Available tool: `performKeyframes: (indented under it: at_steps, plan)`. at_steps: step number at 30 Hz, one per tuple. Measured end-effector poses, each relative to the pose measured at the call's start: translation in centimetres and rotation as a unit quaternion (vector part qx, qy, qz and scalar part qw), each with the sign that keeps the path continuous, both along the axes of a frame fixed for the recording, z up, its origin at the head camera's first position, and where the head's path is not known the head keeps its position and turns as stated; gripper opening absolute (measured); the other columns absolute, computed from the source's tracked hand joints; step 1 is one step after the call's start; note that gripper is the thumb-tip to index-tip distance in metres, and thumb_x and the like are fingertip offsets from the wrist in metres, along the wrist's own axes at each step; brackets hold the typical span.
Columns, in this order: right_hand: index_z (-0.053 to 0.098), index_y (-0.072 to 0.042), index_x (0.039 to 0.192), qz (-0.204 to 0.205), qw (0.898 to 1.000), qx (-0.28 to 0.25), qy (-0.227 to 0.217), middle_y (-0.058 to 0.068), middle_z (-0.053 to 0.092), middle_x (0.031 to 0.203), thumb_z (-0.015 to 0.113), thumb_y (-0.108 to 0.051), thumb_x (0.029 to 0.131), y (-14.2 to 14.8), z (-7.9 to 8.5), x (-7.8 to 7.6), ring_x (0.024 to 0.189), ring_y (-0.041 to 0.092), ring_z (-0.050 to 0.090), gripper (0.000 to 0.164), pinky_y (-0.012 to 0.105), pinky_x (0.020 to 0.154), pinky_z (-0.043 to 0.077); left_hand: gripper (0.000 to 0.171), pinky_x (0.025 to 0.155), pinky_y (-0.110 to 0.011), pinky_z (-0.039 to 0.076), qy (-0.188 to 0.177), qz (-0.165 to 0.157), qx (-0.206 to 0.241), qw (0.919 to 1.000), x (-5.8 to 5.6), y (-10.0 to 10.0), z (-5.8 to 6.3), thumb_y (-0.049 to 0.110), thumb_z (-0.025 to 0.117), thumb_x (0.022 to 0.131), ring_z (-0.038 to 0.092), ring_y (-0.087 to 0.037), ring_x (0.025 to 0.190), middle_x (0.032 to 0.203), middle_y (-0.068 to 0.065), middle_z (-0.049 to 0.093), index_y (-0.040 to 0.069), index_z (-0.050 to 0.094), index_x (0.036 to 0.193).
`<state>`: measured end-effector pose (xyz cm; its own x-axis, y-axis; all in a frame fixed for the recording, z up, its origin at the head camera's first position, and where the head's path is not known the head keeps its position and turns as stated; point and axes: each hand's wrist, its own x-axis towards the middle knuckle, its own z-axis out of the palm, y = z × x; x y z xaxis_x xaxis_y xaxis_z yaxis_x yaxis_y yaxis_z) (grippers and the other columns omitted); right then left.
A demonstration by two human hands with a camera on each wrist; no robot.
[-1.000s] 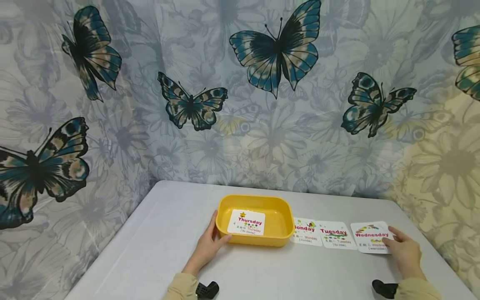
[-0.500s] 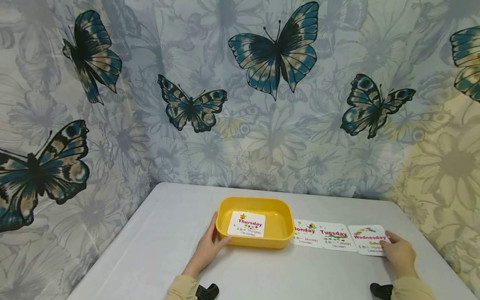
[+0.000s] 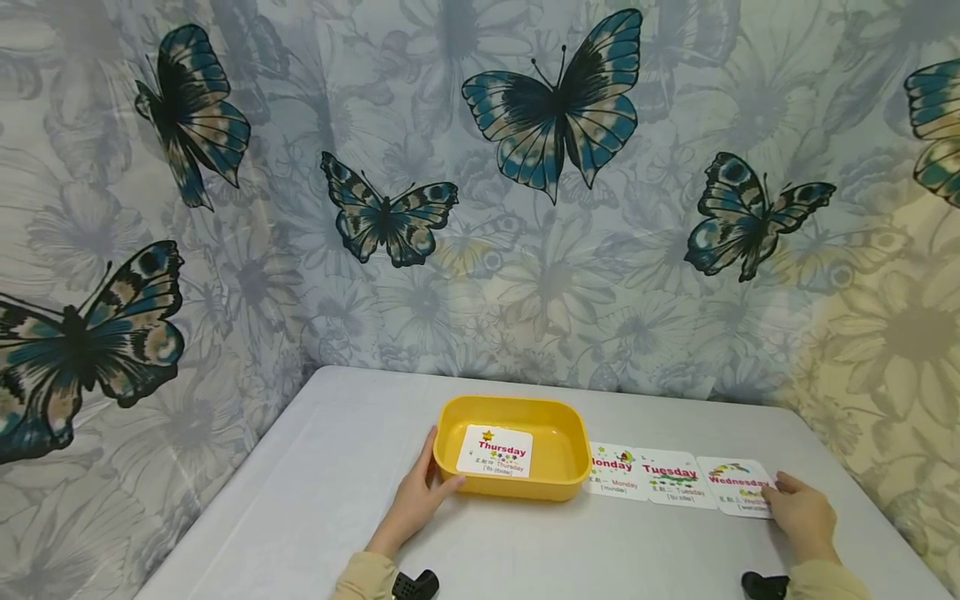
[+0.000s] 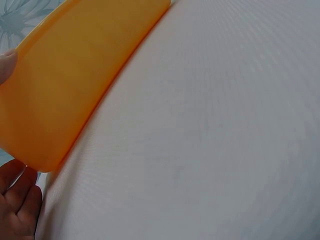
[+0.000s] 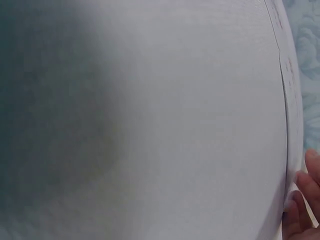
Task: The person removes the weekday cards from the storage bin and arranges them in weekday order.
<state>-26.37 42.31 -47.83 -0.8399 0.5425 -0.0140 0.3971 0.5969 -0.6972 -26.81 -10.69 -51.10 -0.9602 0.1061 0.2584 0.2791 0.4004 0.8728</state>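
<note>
My left hand point(image 3: 412, 500) holds the left front corner of a yellow plastic basket point(image 3: 517, 487), thumb along its front wall and fingers on its left side. In the left wrist view, the thumb point(image 4: 6, 65) lies against the orange-looking wall. Inside the basket lies a Thursday card point(image 3: 495, 451). To its right, a Monday card point(image 3: 615, 473), a Tuesday card point(image 3: 677, 481) and a Wednesday card point(image 3: 731, 482) form a row on the table. My right hand point(image 3: 806, 514) pinches the Wednesday card's right edge, with the thumb over its lower right part. The basket hides Monday's left edge.
A white-covered table point(image 3: 300, 500) carries everything, its back edge close to a butterfly-patterned cloth point(image 3: 547, 275). The right wrist view mostly shows tabletop point(image 5: 210, 125), with the cards seen nearly edge-on at its right.
The Wednesday card has slid left in my right hand, closing the gap to the Tuesday card. My left hand and the basket stay in place; the head view shifts slightly.
</note>
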Motion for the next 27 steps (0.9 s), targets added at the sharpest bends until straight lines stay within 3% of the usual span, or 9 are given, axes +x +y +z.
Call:
performKeyframes:
  at_steps: [10,19,27]
  plan:
    - [0.042,0.017,0.123,0.009,1.0,0.014,0.025,0.032,0.044,0.122,0.054,-0.014,0.089,0.1,0.1,0.5,0.112,0.049,0.038,0.048,0.056,0.097,0.023,0.095,0.107,-0.032,0.026,-0.001,0.001,0.0,1.0,0.0,0.0,-0.1,0.054,0.065,0.079,0.023,-0.015,0.135,0.152,0.003,0.017,0.028,0.009,0.15]
    - [0.031,0.017,0.132,0.014,0.999,-0.034,0.017,0.035,0.033,0.13,0.051,-0.027,0.092,-0.2,0.7,0.3,0.12,0.051,0.029,0.063,0.056,0.102,0.021,0.096,0.107,-0.032,0.026,-0.003,0.002,0.005,1.0,0.1,0.0,-0.1,0.053,0.066,0.079,0.023,-0.016,0.135,0.152,0.002,0.017,0.02,0.011,0.151]
    - [0.028,0.014,0.136,0.055,0.996,-0.059,0.032,0.033,0.029,0.135,0.049,-0.039,0.093,-1.9,2.4,-0.1,0.126,0.049,0.024,0.072,0.055,0.105,0.019,0.093,0.107,-0.031,0.026,0.004,0.002,0.005,1.0,0.0,0.1,-0.2,0.051,0.067,0.08,0.023,-0.013,0.134,0.151,0.005,0.017,0.028,0.01,0.15]
